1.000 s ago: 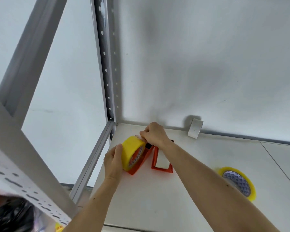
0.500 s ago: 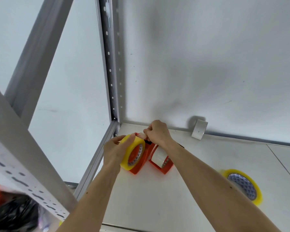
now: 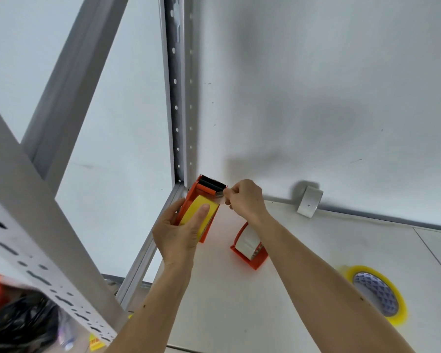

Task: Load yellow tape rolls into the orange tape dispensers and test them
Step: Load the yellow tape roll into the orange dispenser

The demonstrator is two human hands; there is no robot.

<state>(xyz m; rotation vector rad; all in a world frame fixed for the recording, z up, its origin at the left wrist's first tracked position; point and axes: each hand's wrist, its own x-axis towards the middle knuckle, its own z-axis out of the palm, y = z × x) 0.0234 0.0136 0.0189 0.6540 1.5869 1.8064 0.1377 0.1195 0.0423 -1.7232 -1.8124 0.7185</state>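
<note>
My left hand (image 3: 178, 231) holds an orange tape dispenser (image 3: 197, 191) upright above the white shelf, with a yellow tape roll (image 3: 195, 208) seated in it under my thumb. The dispenser's black toothed blade points up. My right hand (image 3: 245, 198) pinches the free end of the tape (image 3: 219, 200) just below the blade. A second orange dispenser (image 3: 251, 250) with a pale roll stands on the shelf under my right forearm. Another yellow tape roll (image 3: 378, 294) lies flat at the right.
A small clear tape roll (image 3: 309, 201) leans against the back wall. A perforated grey upright (image 3: 177, 98) and the shelf's metal rail (image 3: 148, 248) stand close on the left. A slanted grey beam (image 3: 36, 215) and dark bags (image 3: 18, 324) fill the lower left.
My left hand has lifted the dispenser with the yellow roll off the shelf and turned it blade-up. My right hand now pulls the tape end beside the blade. The second dispenser stays on the shelf.
</note>
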